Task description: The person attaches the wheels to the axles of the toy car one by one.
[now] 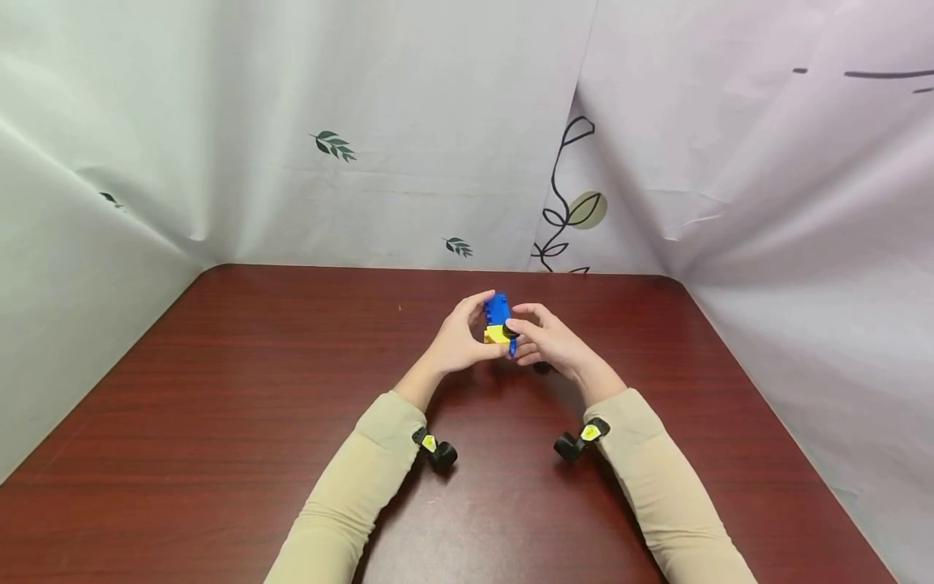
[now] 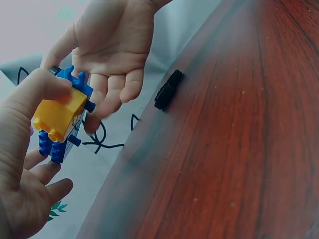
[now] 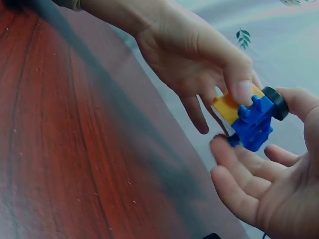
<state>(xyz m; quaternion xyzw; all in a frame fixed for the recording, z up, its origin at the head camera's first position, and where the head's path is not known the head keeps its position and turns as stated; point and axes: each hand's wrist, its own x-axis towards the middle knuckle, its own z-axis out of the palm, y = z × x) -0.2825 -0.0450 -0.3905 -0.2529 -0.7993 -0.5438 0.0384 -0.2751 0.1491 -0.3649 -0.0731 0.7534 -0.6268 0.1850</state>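
Over the far middle of the table, both hands hold a small toy vehicle of building blocks, with a blue part (image 1: 498,308) and a yellow block (image 2: 57,112). My left hand (image 1: 460,341) grips it, thumb pressed on the yellow block and fingers round the far side. At the blue end sits a black wheel (image 3: 275,103). My right hand (image 1: 554,345) has its thumb against this wheel and its other fingers curled near the blue underside. Small blue pegs (image 2: 89,106) stick out along one side of the vehicle.
A black piece (image 2: 168,89) lies on the reddish-brown table (image 1: 292,389), partly behind my right hand in the head view. White cloth (image 1: 409,122) with leaf prints hangs behind the table and along both sides. Each sleeve carries a black wrist camera (image 1: 441,456).
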